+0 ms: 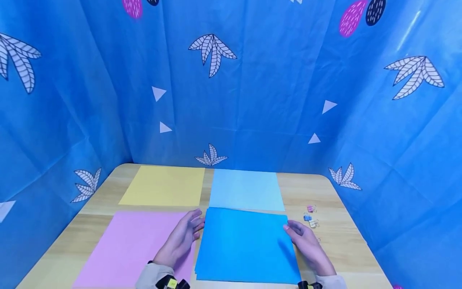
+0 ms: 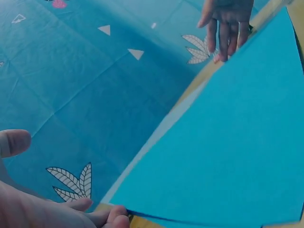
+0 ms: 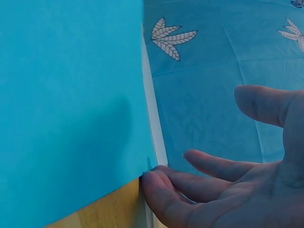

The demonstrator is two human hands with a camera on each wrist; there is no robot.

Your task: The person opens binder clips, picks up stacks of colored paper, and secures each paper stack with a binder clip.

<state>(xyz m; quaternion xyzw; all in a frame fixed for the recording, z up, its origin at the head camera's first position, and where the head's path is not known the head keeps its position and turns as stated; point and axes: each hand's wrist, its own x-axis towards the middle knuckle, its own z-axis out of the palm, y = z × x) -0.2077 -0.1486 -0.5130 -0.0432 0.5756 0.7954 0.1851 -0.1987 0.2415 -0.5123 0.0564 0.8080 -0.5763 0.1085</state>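
Observation:
A stack of bright blue paper sheets (image 1: 247, 247) lies at the front of the table, its sheet edges slightly out of line at the left. My left hand (image 1: 182, 237) is beside the stack's far left corner, fingertips right at the edge and thumb apart in the left wrist view. At the opposite side, my right hand (image 1: 306, 243) has its fingertips against the right edge near the far corner. In the right wrist view its thumb (image 3: 263, 102) stands away from the paper. Neither hand grips the sheets.
Pink paper (image 1: 133, 241) lies to the left, partly under my left hand in the head view. Yellow paper (image 1: 164, 186) and light blue paper (image 1: 245, 190) lie behind. Several small binder clips (image 1: 307, 218) sit on the right. Blue patterned cloth (image 1: 238, 100) surrounds the wooden table (image 1: 335, 237).

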